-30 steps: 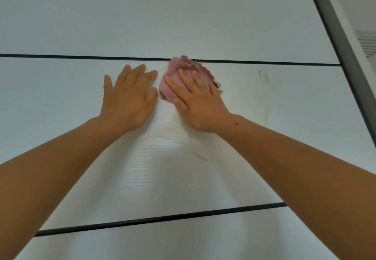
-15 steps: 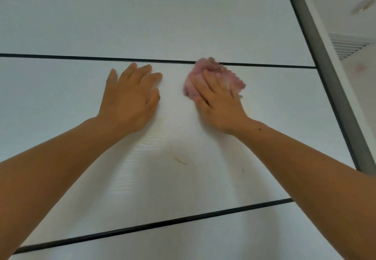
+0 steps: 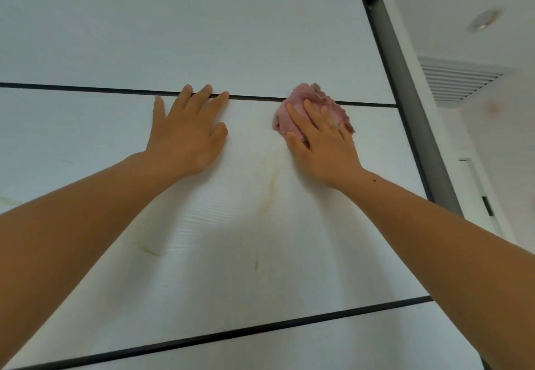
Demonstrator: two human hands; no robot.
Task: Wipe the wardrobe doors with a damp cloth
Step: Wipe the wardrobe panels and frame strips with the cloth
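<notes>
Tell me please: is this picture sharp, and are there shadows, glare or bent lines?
Head view: the left hand, right hand and pink cloth look fairly sharp; soft shadows lie on the door beside the forearms; no strong glare; the dark frame slants, likely wide-angle distortion.

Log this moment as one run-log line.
stage: wiping wardrobe door | right hand: presses pink cloth at upper dark groove | left hand: flat on door | yellowish streak below cloth

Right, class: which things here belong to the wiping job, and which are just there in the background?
For the job:
white wood-grain wardrobe door
yellowish streaks on it
crumpled pink cloth
right hand pressing the cloth
left hand flat on the door

Just there:
slatted ceiling vent
round recessed ceiling light
</notes>
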